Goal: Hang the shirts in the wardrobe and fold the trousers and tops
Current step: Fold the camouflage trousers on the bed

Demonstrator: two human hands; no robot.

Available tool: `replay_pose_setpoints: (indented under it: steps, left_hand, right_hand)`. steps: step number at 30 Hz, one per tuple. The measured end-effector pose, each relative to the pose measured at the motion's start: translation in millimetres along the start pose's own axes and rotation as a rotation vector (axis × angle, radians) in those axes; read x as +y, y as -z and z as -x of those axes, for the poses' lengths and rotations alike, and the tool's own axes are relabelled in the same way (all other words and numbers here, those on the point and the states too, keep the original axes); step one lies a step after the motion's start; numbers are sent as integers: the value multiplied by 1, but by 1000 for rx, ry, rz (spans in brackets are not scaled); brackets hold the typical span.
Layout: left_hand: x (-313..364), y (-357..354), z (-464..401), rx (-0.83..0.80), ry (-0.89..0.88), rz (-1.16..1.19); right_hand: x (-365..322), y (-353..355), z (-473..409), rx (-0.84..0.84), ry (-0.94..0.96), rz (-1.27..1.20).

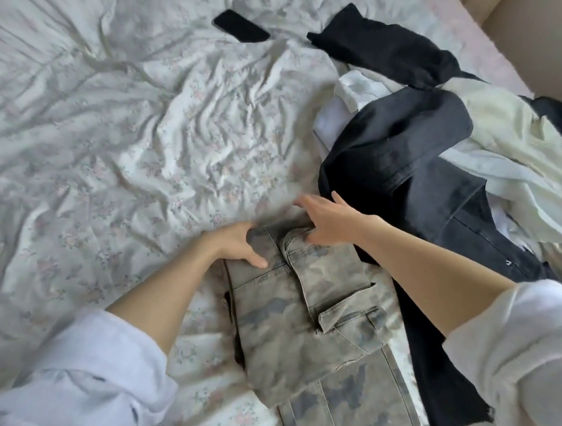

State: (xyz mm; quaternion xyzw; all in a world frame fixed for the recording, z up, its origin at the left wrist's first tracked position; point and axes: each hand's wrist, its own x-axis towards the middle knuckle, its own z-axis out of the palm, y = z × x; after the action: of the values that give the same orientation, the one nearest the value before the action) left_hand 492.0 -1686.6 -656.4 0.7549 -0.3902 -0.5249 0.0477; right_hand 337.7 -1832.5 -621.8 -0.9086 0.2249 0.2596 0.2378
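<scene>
Camouflage trousers (313, 314) lie folded lengthwise on the bed, waistband toward the far end. My left hand (239, 243) grips the left side of the waistband, thumb on top and fingers tucked under the edge. My right hand (325, 222) rests on the right side of the waistband with its fingers spread and straight. To the right lie dark grey jeans (409, 162), partly under my right forearm. A black garment (385, 47) lies farther back, and white and cream tops (508, 148) are heaped at the right.
A floral white bedsheet (109, 139), heavily wrinkled, covers the bed. A black phone (241, 25) lies on it near the far side. The bed's right edge and a beige surface (529, 34) show at the top right.
</scene>
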Motion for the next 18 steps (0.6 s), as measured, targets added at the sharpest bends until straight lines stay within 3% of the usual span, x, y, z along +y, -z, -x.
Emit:
replay_pose_setpoints:
  steps: [3, 5, 10, 16, 18]
  left_hand:
    - [2, 4, -8, -81, -1, -106]
    - [5, -3, -3, 16, 7, -171]
    - [14, -29, 33, 498, -114, -460]
    - [28, 10, 65, 613, -211, -404]
    - [35, 44, 66, 721, -215, -380]
  right_hand:
    - [-3, 7, -23, -233, -42, 67]
    - [-7, 6, -25, -292, -56, 148]
    - [-17, 7, -1, -25, 146, 390]
    - [-34, 50, 19, 169, 186, 319]
    - [-43, 77, 9, 305, 185, 311]
